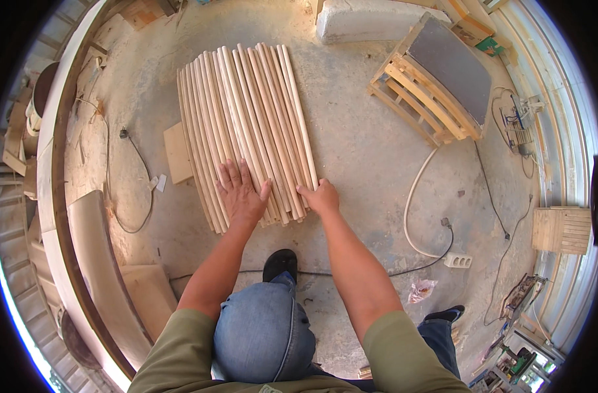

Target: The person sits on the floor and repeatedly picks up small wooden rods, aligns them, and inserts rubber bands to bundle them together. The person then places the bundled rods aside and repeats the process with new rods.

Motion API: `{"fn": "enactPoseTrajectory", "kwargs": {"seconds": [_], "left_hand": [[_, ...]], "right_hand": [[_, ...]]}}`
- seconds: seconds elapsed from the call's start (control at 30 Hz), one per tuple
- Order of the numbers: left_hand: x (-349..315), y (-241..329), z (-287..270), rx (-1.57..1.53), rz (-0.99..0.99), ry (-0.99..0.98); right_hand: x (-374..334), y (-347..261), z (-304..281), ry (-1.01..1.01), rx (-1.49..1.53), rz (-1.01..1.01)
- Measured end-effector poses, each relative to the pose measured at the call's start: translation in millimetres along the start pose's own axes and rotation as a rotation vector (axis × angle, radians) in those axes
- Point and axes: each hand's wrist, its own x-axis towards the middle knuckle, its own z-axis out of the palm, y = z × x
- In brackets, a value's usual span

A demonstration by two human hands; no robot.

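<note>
My left hand [240, 193] lies flat on the dowels [246, 124], right [322, 196] curled at their edge; a shove could roll them apart.

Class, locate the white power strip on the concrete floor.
In the head view, the white power strip lies on the person's right, beside the pink plastic bag, right of the right hand.

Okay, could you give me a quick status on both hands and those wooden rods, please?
Left hand flat on the wooden rods, fingers spread. Right hand at the bundle's near right end. White cable lies clear to the right.
</note>
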Motion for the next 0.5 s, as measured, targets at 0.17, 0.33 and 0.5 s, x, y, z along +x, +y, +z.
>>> {"fn": "enactPoseTrajectory", "kwargs": {"seconds": [0.17, 0.33, 0.5], "left_hand": [[0, 1, -3, -0.009, -0.001, -0.01], [-1, -1, -3, -0.013, -0.004, -0.012], [-1, -1, 0, -0.027, 0.003, 0.022]], "right_hand": [[12, 3, 3, -0.159, 0.035, -0.034], [9, 5, -2, -0.096, 0.138, -0.061], [-2, 15, -30, -0.176, 0.198, -0.002]]}}
